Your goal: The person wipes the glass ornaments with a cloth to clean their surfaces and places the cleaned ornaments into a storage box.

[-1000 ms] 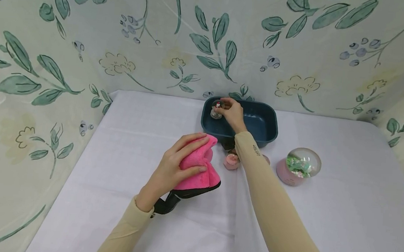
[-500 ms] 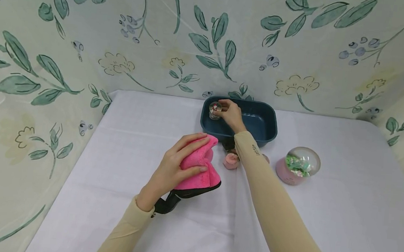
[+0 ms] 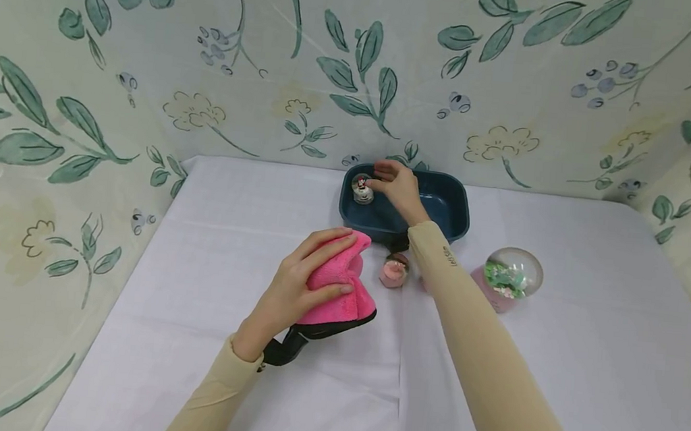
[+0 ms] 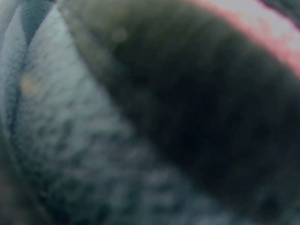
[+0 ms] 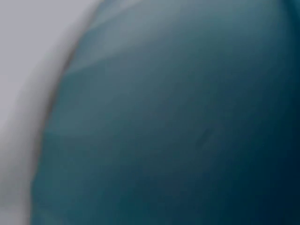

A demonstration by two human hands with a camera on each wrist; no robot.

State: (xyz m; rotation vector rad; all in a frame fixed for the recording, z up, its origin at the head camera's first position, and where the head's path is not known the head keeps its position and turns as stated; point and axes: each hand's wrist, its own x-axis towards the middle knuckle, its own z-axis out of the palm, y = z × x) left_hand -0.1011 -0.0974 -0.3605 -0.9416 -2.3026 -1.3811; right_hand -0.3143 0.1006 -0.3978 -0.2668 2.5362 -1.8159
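Only the head view shows the small snow globe [image 3: 361, 190] beside the right hand [image 3: 399, 189], fingers parted. The left hand [image 3: 293, 279] grips pink cloth [image 3: 337, 273].

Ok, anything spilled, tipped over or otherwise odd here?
Nothing stands out in the head view: the small snow globe stands upright in the blue basin, and no spill or damage shows. The wrist views are too blurred to judge.

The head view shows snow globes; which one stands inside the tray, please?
The small clear globe beside the right hand, in the left end of the tray; the large pink-based globe stands outside.
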